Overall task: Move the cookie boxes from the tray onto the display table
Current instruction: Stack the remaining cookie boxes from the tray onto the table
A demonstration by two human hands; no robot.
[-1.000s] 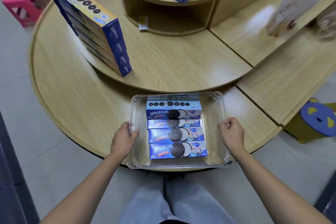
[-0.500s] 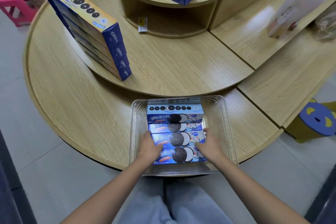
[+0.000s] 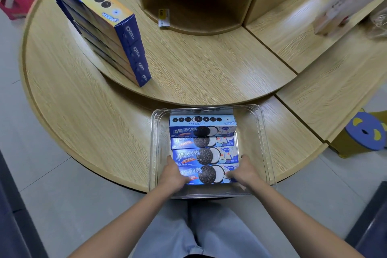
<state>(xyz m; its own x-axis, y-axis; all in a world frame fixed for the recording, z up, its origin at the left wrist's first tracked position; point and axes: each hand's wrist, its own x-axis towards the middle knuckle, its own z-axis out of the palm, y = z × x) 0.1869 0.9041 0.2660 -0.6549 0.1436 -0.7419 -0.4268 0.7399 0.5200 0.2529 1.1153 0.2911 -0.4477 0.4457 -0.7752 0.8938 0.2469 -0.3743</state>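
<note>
At tray [image 3: 265,144]: four boxes lie in a row.
Hands: left hand [image 3: 173,175] and right hand [image 3: 244,170] clamp nearest box [image 3: 206,174] ends.
Tip: squeeze evenly, lift level, clear rim.

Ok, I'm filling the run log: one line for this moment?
phase: grasping | left hand and right hand on ends of nearest cookie box | box in clear tray | none moved yet

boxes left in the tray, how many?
4 cookie boxes visible in the clear tray, in a front-to-back row; both hands grip the nearest. Far one sits higher, so more may hide underneath.
</note>
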